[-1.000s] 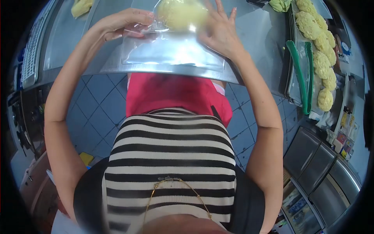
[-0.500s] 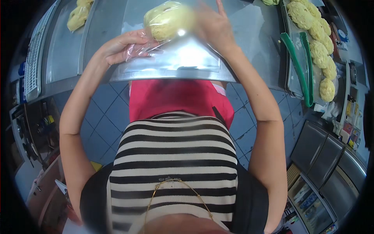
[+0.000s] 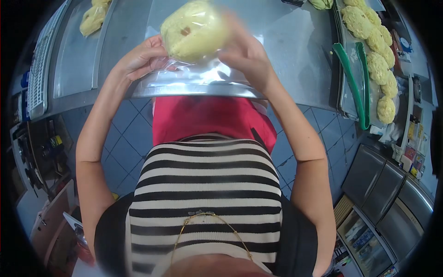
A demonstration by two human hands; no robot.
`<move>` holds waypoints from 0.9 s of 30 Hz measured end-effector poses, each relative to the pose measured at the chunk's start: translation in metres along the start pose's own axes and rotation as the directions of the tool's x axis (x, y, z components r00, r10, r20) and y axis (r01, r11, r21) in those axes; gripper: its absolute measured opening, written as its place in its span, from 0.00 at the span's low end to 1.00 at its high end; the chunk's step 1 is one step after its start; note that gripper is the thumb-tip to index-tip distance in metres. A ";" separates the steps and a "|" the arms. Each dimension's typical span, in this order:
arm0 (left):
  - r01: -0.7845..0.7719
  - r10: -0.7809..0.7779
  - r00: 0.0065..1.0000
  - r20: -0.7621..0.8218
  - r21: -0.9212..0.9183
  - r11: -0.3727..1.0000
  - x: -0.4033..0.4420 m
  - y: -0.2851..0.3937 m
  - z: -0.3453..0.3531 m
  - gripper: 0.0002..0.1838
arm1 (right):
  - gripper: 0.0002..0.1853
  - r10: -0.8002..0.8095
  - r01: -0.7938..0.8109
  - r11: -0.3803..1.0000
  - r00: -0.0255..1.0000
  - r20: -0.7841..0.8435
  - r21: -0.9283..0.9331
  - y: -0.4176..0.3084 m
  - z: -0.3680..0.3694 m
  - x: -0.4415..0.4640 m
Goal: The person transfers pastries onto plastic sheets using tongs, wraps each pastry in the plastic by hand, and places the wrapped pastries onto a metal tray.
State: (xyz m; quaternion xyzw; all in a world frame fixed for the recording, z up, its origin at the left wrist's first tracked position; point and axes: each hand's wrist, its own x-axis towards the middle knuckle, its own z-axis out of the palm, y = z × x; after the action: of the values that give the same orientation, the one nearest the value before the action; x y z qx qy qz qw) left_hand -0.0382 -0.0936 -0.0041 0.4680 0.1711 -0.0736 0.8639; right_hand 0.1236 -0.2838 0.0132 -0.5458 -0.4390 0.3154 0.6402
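Observation:
A pale yellow, crumb-covered bun [image 3: 191,34] with a small brown spot sits inside a clear plastic bag [image 3: 177,64] above the metal counter. My left hand [image 3: 150,55] pinches the lower left part of the bag between thumb and fingers. Against the right side of the bagged bun is my right hand [image 3: 247,55]. Its fingers are smeared by motion, so their grip on the bag cannot be made out.
On the right, a tray [image 3: 346,87] bears several yellow buns [image 3: 378,64] and green tongs [image 3: 353,85]. Bagged buns [image 3: 93,19] lie at the upper left, near a white wire rack [image 3: 40,76]. A green item [image 3: 321,3] is at the far edge.
The bagged bun has moved slightly left and turned, so its brown spot shows more plainly. My left hand still grips the bag; my right hand has shifted slightly left and lower.

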 end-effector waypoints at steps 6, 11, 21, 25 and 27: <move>-0.027 0.036 0.991 -0.125 0.073 0.997 0.002 -0.003 0.006 0.23 | 0.31 0.229 -0.240 0.896 0.971 0.074 0.374 -0.004 -0.001 0.006; -0.032 0.043 0.983 -0.179 0.063 0.997 0.002 -0.004 0.015 0.22 | 0.32 0.237 -0.237 0.948 0.971 0.029 0.212 -0.008 -0.002 0.011; -0.011 0.059 0.980 -0.188 0.247 0.969 0.003 0.005 0.022 0.23 | 0.22 0.352 -0.359 0.930 0.932 0.088 0.082 -0.012 -0.006 0.016; -0.001 0.070 0.973 -0.219 0.304 0.953 0.000 0.006 0.027 0.28 | 0.23 0.379 -0.388 0.852 0.920 0.097 0.350 -0.010 -0.006 0.014; -0.018 0.103 0.971 -0.216 0.364 0.931 -0.003 0.010 0.033 0.31 | 0.23 0.403 -0.417 0.806 0.907 0.126 0.421 -0.004 -0.011 0.014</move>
State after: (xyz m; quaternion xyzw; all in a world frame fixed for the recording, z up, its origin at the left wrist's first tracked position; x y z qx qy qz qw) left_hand -0.0303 -0.1160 0.0216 0.6286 0.2398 -0.0218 0.7395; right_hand 0.1390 -0.2773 0.0196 -0.4642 -0.2384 0.5449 0.6563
